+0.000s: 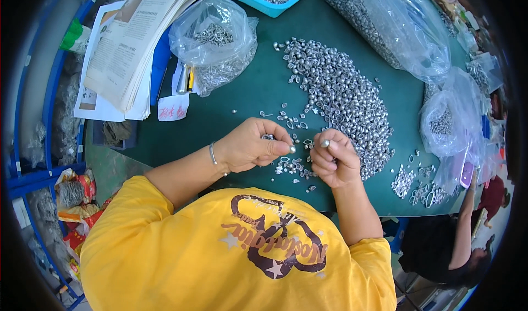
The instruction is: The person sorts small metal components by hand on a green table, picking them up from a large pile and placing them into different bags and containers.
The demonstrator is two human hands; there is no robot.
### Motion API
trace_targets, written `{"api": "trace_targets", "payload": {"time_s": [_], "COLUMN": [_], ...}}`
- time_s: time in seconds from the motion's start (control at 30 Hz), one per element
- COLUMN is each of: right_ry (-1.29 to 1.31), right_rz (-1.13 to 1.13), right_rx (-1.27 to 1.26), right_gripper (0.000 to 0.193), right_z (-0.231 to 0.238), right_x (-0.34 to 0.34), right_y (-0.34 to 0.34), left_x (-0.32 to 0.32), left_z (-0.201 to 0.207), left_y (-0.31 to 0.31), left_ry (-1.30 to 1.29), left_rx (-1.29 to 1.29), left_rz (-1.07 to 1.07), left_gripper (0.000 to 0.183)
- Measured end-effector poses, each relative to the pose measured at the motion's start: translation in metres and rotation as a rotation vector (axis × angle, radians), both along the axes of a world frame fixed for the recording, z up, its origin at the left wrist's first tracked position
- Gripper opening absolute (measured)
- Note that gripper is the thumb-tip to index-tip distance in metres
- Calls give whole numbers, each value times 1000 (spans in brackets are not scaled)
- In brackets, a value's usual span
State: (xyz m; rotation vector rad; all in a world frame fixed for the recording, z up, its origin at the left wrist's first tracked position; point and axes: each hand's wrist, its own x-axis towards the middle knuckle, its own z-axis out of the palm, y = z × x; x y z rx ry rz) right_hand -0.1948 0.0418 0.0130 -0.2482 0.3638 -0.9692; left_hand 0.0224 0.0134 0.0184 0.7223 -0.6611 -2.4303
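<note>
Left hand (263, 146): pinching a silvery piece (292, 149), centre of frame. Right hand (336, 160), just beside: gripping a round-headed piece (325, 143). Risk: a loosened pinch, given their tiny size, could lose either among look-alikes in the pile (336, 83), right of centre on the tabletop (250, 94).

around the silver metal heap (344, 96), the table (242, 99) was green; behind it, the basket (264, 5) turquoise; in front, the shirt (165, 250) yellow (white-starred).

Fairly bright, even light is falling across the desk (258, 85), glinting off the metal pieces (341, 91) and the clear plastic bag (415, 30). Fisheye distortion is bending the blue rack (30, 182) at left; black is rimming the view.
</note>
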Motion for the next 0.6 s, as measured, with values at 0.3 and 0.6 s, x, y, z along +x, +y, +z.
{"api": "trace_targets", "payload": {"time_s": [0.3, 0.6], "right_ry": [57, 288], "right_rz": [129, -367], "right_rx": [402, 392], "right_gripper": [27, 22], "right_z": [8, 39], "right_x": [49, 66], "right_y": [-15, -36], "left_x": [-29, -75], "left_z": [31, 24], "left_y": [-15, -37], "left_ry": [-601, -599], "left_rx": [-1179, -1774], "left_rz": [225, 404], "left_gripper": [11, 13]}}
